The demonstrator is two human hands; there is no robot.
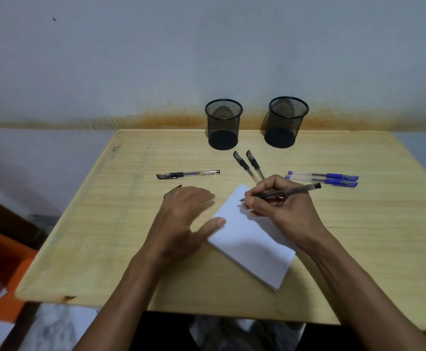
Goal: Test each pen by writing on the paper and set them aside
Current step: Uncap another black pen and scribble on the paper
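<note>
A white pad of paper [252, 247] lies tilted on the wooden table [105, 236]. My right hand [280, 209] grips an uncapped black pen [290, 191], its tip touching the pad's top corner. My left hand [184, 219] rests flat with fingers spread, thumb on the pad's left edge. A black pen cap [172, 190] peeks out beyond its fingers. One capped black pen [188, 174] lies left of centre. Two more black pens [248, 164] lie behind my right hand. Two blue pens [323, 179] lie at the right.
Two empty black mesh pen holders [223, 124] [286, 121] stand at the table's back edge against the wall. An orange object [1, 262] sits beside the table at lower left. The table's front edge is near my body.
</note>
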